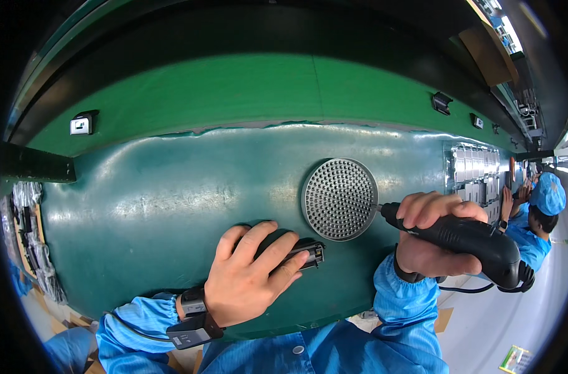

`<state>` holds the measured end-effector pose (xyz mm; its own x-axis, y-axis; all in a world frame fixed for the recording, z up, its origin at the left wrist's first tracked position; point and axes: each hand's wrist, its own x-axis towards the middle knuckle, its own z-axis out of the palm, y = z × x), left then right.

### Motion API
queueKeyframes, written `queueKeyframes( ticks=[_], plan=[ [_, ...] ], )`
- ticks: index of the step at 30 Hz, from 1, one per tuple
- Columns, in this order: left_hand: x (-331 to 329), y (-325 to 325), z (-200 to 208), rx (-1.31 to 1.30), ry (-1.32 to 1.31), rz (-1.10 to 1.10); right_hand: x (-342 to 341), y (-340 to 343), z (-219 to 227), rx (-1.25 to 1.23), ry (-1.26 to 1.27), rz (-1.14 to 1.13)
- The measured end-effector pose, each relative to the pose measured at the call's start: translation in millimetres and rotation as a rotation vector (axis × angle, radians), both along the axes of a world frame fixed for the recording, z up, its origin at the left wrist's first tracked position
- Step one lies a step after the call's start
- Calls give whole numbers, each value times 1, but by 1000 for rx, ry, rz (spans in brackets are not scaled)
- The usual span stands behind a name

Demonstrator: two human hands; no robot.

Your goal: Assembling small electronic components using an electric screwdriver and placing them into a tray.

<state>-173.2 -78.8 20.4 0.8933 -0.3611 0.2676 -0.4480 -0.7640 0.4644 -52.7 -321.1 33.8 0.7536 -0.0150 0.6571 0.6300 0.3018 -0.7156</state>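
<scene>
My left hand (252, 268) lies over a small dark device (315, 254) on the green table mat, its fingers wrapped round it. Only the device's right end shows past my fingertips; the rest is under the hand. In my right hand (430, 234) is a black electric screwdriver (480, 243), gripped around its body. The bit points left and meets the right edge of a round metal tray (340, 239). Rows of small round dots cover the tray's inside; whether these are screws or holes, I cannot tell. A cable trails from the screwdriver's rear.
A green conveyor belt (234, 87) runs along the far side, carrying a small silver-and-black part (82, 124) and a black part (441, 103). Clear plastic trays (474, 165) stand at the right, near a co-worker in a blue cap (548, 193). Wrapped parts (37, 243) fill the left edge.
</scene>
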Motion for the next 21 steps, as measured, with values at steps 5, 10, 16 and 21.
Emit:
queueKeyframes(
  ticks=[5,10,16,21],
  plan=[
    [0,-1,0,0,-2,1,2,-5,-1,16,32,-4],
    [-1,0,-2,-1,-4,3,0,-3,-1,14,38,-24],
    [-1,1,-3,-7,-7,5,0,-5,0,16,57,-36],
    [0,1,-3,-11,-13,10,1,-5,0,20,58,-29]
  ],
)
